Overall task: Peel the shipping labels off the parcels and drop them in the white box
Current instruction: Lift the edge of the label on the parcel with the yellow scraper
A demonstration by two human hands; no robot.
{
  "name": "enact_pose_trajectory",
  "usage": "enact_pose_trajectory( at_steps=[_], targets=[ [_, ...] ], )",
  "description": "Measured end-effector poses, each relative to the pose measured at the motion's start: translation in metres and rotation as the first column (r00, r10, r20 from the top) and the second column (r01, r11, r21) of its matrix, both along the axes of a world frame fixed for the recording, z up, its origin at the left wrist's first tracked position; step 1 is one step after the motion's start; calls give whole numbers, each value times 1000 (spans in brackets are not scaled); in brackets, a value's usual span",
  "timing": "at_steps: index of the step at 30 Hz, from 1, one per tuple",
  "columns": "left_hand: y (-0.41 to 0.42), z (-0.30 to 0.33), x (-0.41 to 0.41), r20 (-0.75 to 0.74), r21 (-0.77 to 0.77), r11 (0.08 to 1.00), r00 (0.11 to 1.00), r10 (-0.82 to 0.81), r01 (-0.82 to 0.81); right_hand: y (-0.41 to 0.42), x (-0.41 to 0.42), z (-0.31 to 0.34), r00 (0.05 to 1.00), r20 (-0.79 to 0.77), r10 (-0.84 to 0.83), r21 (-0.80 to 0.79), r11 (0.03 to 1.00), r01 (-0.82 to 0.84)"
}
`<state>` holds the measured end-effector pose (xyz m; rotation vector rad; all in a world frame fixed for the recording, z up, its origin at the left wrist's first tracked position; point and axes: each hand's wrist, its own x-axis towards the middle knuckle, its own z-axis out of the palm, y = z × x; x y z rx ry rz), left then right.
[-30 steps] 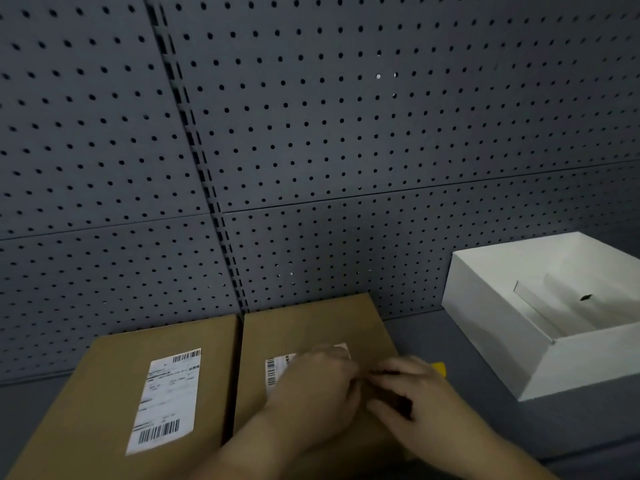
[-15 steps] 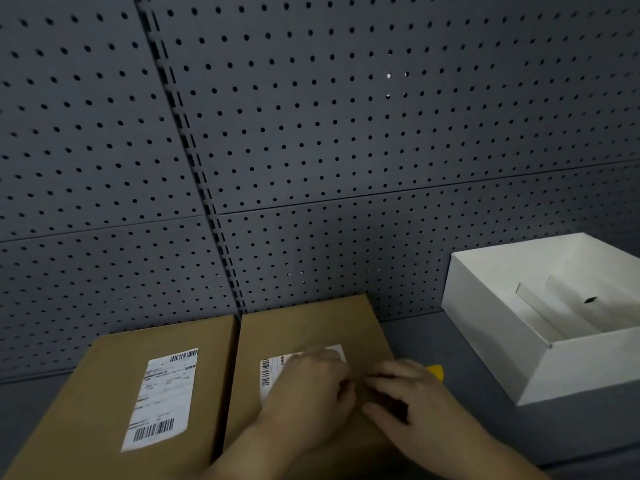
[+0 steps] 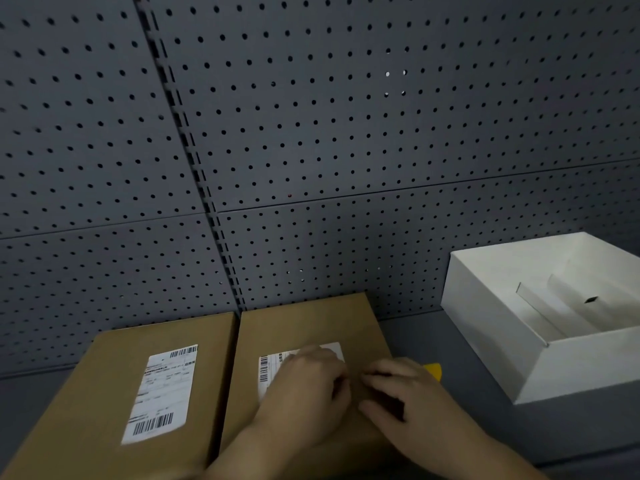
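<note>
Two brown parcels lie side by side at the bottom. The left parcel (image 3: 104, 410) carries a whole white shipping label (image 3: 159, 393). On the right parcel (image 3: 311, 320), a second label (image 3: 272, 370) is mostly covered by my left hand (image 3: 304, 396), which rests on it with knuckles up. My right hand (image 3: 405, 400) reaches in from the right, and its fingertips meet the left hand's at the label's right edge. That contact is hidden. The white box (image 3: 485, 313) stands open at the right.
A grey pegboard wall (image 3: 311, 133) rises right behind the parcels and the box. A small yellow object (image 3: 433, 370) lies on the grey table (image 3: 433, 337) just behind my right hand, between the right parcel and the white box.
Both hands stay at the right parcel's label with only small finger shifts. A little more of the label's top edge shows now.
</note>
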<state>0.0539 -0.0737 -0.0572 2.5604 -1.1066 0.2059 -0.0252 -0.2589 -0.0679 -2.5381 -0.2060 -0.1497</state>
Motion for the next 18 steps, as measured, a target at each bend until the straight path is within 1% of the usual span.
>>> enact_pose_trajectory(
  at_steps=[5,8,12,18],
  targets=[
    [1,0,-1,-5,-31,999,1000,-9,9,0,1,-1,1000,2,8,-5,1000,-8],
    [-1,-3,-1,-1,-40,999,1000,2,-2,-1,0,-1,1000,7,9,4,1000,-9],
    [0,-8,-3,-17,-103,994,999,30,-32,-1,-1,-2,1000,19,5,15,1000,-5],
    [-1,-9,-4,-3,-127,991,999,46,-46,0,-2,0,1000,20,3,38,999,-4]
  ],
)
